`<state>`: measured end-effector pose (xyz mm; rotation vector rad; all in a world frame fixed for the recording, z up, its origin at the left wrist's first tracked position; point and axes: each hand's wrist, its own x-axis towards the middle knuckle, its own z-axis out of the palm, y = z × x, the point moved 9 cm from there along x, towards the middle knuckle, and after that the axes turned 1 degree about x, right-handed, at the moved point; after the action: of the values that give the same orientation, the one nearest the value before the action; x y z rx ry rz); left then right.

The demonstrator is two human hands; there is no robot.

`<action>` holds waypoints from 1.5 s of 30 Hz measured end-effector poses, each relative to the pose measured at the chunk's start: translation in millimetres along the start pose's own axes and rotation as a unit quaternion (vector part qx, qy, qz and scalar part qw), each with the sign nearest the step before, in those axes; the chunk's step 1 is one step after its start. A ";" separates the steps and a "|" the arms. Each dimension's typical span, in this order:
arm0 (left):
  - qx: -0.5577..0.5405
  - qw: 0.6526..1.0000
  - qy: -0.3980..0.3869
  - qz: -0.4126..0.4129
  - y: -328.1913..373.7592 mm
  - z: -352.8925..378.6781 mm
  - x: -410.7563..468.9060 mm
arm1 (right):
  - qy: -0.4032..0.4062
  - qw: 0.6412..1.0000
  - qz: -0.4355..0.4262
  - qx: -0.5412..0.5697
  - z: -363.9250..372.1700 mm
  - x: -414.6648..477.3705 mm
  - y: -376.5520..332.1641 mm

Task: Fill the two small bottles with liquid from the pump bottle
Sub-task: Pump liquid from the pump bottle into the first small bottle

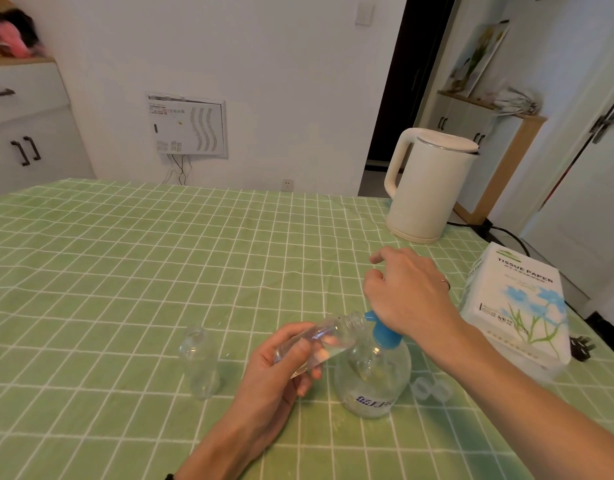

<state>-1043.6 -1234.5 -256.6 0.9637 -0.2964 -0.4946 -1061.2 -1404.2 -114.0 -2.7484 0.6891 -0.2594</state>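
Observation:
A clear round pump bottle (373,379) with a blue pump head (381,329) stands on the green checked tablecloth (125,271). My right hand (407,292) rests on top of the pump head, palm down, with its fingers loosely curled. My left hand (281,368) grips a small clear bottle (328,337), tilted, with its open mouth at the blue spout. Some liquid lies inside this bottle. A second small clear bottle (199,363) stands upright and uncapped to the left. Two clear caps (431,389) lie right of the pump bottle.
A white electric kettle (426,185) stands at the back right, its black cord trailing off the table. A pack of tissue paper (516,303) lies at the right edge beside a black plug (582,346). Cabinets stand beyond the table.

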 end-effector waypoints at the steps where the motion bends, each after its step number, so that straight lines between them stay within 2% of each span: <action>1: -0.001 1.000 0.000 0.000 0.1 0.0 -0.2 | 0.011 1.000 -0.005 -0.005 -3.3 0.2 -1.4; 6: 0.004 1.000 0.004 -0.001 0.0 -0.4 0.4 | 0.053 0.997 -0.035 -0.045 -11.2 1.4 -12.6; 15: -0.008 1.000 0.006 -0.004 -0.2 -0.2 1.3 | -0.038 0.999 0.001 -0.022 12.3 2.4 0.5; 24: -0.009 1.000 0.000 -0.002 0.3 0.7 0.4 | 0.022 0.999 -0.017 -0.024 -6.5 3.9 -6.0; 35: -0.008 1.000 -0.001 0.001 -0.1 -0.5 2.3 | -0.034 0.999 0.006 -0.003 12.0 2.6 0.7; 42: -0.004 1.000 -0.002 -0.001 -1.6 -1.5 1.9 | 0.020 0.999 -0.016 -0.033 -4.8 3.6 -6.8; 45: -0.003 1.000 -0.006 0.000 -1.5 -1.1 2.2 | 0.018 0.999 -0.027 -0.035 -2.4 4.8 -9.7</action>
<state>-1041.6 -1235.6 -258.4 0.9551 -0.3064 -0.5013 -1053.4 -1398.9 -108.1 -2.8379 0.6449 -0.3027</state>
